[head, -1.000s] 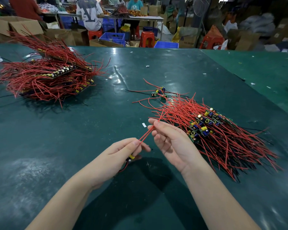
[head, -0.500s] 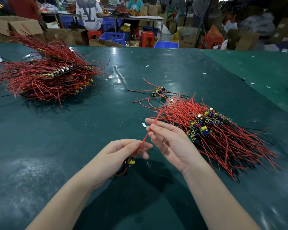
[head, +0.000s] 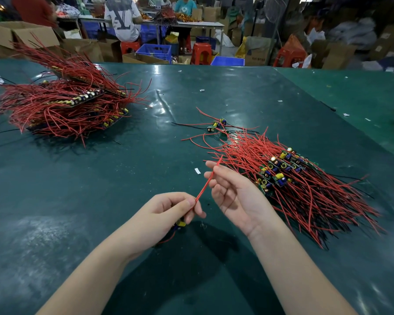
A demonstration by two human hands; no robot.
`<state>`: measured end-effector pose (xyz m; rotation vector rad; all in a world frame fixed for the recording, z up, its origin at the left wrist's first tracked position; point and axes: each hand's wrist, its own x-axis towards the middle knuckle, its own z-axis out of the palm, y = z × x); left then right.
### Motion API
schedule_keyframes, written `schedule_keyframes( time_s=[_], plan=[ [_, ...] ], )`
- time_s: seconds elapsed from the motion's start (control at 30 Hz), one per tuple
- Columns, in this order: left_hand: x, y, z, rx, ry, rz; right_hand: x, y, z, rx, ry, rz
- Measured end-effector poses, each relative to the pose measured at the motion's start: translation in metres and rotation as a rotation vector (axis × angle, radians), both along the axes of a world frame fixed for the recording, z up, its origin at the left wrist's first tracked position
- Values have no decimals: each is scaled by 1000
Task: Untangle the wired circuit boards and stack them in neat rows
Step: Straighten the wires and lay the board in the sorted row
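Lower centre of frame: left hand curled around a small circuit board, of which only a yellow-and-blue corner shows below the fingers; thumb and forefinger pinch the base of its red wire. The wire runs up and to the right from that pinch to the right hand, which sits palm-up just right of centre. Right fingers are loosely bent and spread, with the wire passing between the upper fingertips; its free end pokes out above them. Whether the right fingers actually clamp the wire or merely guide it, cannot tell. A short loop of red wire also hangs below the left hand, near the table. Both hands are above the dark green table. Right of centre, just beside the right hand: sorted stack of boards, components lined up in rows, red leads fanning toward upper left and lower right. Just above that stack, a few loose boards lie separate with red and black leads. Upper left of frame: large tangled heap of red-wired boards, well apart from the hands. A small white scrap lies on the table left of the right fingertips.
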<state>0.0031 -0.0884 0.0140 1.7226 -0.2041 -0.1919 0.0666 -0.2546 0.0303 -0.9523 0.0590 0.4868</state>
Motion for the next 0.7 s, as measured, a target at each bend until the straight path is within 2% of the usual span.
schedule_keyframes(
  time_s=[0.27,0.4,0.53,0.7],
  plan=[
    [2,0,-5,126,-122,61,3,-1,0,14,4,-68],
    [0,-1,-5,138,-185,18,4,-1,0,33,112,-48],
    [-3,-4,-5,124,-223,-10,2,3,-5,-46,200,22],
    [-5,-5,0,-5,-155,-21,2,3,-10,-250,12,5]
  ],
)
